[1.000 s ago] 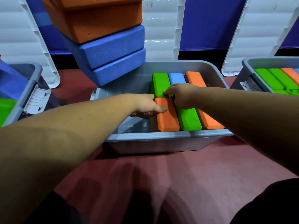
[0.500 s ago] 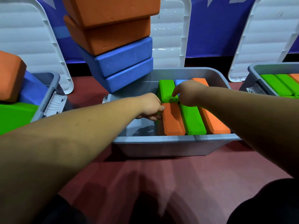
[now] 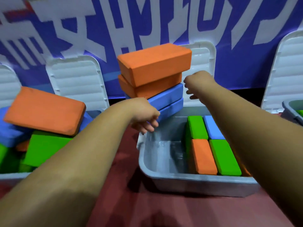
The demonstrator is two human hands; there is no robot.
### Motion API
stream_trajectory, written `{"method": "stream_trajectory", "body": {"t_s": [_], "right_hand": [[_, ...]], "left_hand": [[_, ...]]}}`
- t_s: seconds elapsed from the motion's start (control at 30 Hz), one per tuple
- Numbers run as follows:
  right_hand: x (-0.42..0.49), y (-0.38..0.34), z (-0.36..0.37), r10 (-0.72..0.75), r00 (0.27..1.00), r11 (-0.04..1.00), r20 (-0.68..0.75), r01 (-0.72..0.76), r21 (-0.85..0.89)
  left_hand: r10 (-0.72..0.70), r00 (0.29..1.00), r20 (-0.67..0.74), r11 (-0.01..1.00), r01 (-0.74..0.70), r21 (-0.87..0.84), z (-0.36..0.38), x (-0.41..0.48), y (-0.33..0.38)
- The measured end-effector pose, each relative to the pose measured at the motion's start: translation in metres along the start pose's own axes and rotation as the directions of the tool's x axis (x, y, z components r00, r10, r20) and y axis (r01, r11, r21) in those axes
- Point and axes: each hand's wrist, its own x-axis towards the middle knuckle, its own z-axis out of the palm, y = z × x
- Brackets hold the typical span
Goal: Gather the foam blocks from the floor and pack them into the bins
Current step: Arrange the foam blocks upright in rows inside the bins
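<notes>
Above the grey bin (image 3: 196, 181) both hands are now raised, whereas half a second ago they were pressed on the packed blocks (image 3: 213, 145) inside it. Both arms are stretched toward twelve o'clock. The left hand (image 3: 145, 117), loosely curled and empty, is held at the blue blocks (image 3: 167, 102) of the stack; contact cannot be told. The right hand (image 3: 198, 82), half-closed and empty, is held beside the orange blocks (image 3: 154, 66), at their three o'clock.

Stack (image 3: 154, 82): two orange, two blue blocks. Middle bin (image 3: 188, 181): four blocks visible. White lids (image 3: 78, 79): four.
</notes>
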Motion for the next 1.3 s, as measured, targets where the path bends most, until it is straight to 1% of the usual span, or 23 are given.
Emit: {"method": "stream_trajectory", "body": {"t_s": [0.07,0.13,0.23,0.3,0.4,0.5,0.57,0.67,0.9,1.03,1.1,1.2,1.27,1.3], "right_hand": [[-0.005,-0.005,0.006,0.038,0.999,0.993,-0.002,-0.038,0.116],[-0.007,-0.006,0.011,0.054,0.998,0.981,-0.041,-0.045,0.188],[-0.003,-0.005,0.01,-0.003,0.996,0.985,-0.089,0.019,0.173],[-0.002,-0.008,0.007,-0.071,0.995,0.979,-0.066,0.083,0.186],[0.003,-0.009,0.006,-0.123,0.992,0.968,0.014,0.117,0.223],[0.014,-0.001,0.007,-0.106,0.991,0.976,0.078,0.089,0.197],[0.024,0.006,0.008,-0.105,0.99,0.978,0.095,0.085,0.191],[0.03,0.009,0.01,-0.13,0.988,0.97,0.085,0.108,0.219],[0.031,0.013,0.017,-0.203,0.974,0.946,0.096,0.17,0.276],[0.032,0.016,0.019,-0.217,0.974,0.939,0.066,0.19,0.287],[0.031,0.016,0.013,-0.231,0.973,0.938,0.028,0.215,0.274],[0.026,0.019,-0.014,-0.243,0.968,0.93,-0.06,0.25,0.268],[0.019,0.028,-0.038,-0.218,0.965,0.93,-0.147,0.251,0.268],[0.015,0.035,-0.051,-0.183,0.962,0.935,-0.202,0.233,0.265]], "left_hand": [[-0.022,0.995,-0.1,0.999,0.026,0.034,-0.016,-0.006,-0.008],[-0.031,0.974,-0.223,0.999,0.032,0.001,-0.032,-0.011,-0.014],[-0.02,0.909,-0.417,0.993,-0.029,-0.11,-0.046,-0.011,-0.015],[-0.028,0.876,-0.481,0.981,-0.069,-0.181,-0.05,-0.004,-0.014],[-0.025,0.88,-0.475,0.945,-0.134,-0.299,-0.05,0.006,-0.014],[0.028,0.888,-0.459,0.901,-0.222,-0.374,-0.047,0.017,-0.017],[0.065,0.896,-0.438,0.901,-0.241,-0.361,-0.043,0.016,-0.02],[0.099,0.902,-0.42,0.918,-0.246,-0.312,-0.037,0.01,-0.019],[0.15,0.9,-0.408,0.936,-0.263,-0.235,-0.032,0.007,-0.019],[0.166,0.902,-0.399,0.942,-0.265,-0.206,-0.031,0.008,-0.018],[0.196,0.89,-0.412,0.938,-0.293,-0.187,-0.029,0.009,-0.015],[0.264,0.879,-0.398,0.917,-0.357,-0.18,-0.019,0.012,0.0],[0.315,0.871,-0.378,0.901,-0.399,-0.169,-0.005,0.018,0.015],[0.337,0.872,-0.355,0.895,-0.413,-0.165,0.006,0.02,0.023]]}}
